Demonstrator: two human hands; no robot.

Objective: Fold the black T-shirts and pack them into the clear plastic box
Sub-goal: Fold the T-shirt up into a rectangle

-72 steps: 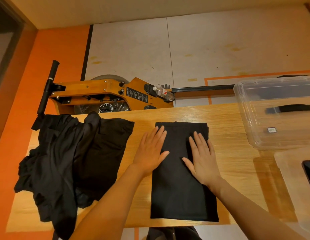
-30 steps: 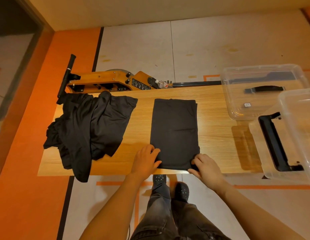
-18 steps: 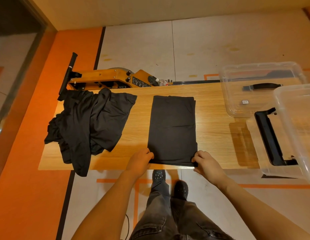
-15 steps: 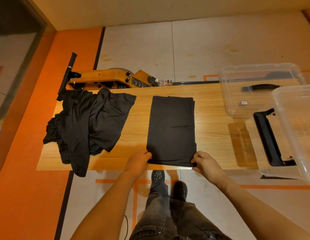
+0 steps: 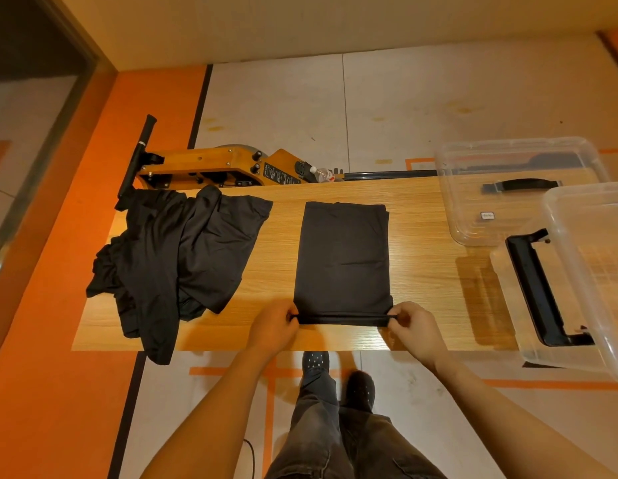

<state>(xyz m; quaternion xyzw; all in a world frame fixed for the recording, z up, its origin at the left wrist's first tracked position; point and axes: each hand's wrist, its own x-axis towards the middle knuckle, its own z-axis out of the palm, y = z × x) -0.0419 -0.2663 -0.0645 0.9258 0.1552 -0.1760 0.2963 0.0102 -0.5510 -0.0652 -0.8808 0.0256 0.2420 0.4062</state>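
Note:
A black T-shirt [image 5: 342, 257], folded into a long narrow rectangle, lies flat in the middle of the wooden table [image 5: 421, 271]. My left hand [image 5: 274, 328] pinches its near left corner and my right hand [image 5: 413, 326] pinches its near right corner. The near edge is lifted slightly off the table between them. A heap of unfolded black T-shirts [image 5: 173, 261] lies at the table's left end, partly hanging over the edge. The clear plastic box [image 5: 591, 271] stands at the right, tilted, with a black handle.
A clear lid [image 5: 515, 188] with a black handle lies at the table's far right corner. An orange wooden rowing machine [image 5: 214, 169] stands on the floor behind the table. My legs and shoes [image 5: 335, 382] are below the table's near edge.
My hands left the shirt's middle and came to its near corners. They now pinch those corners and have raised the near edge a little.

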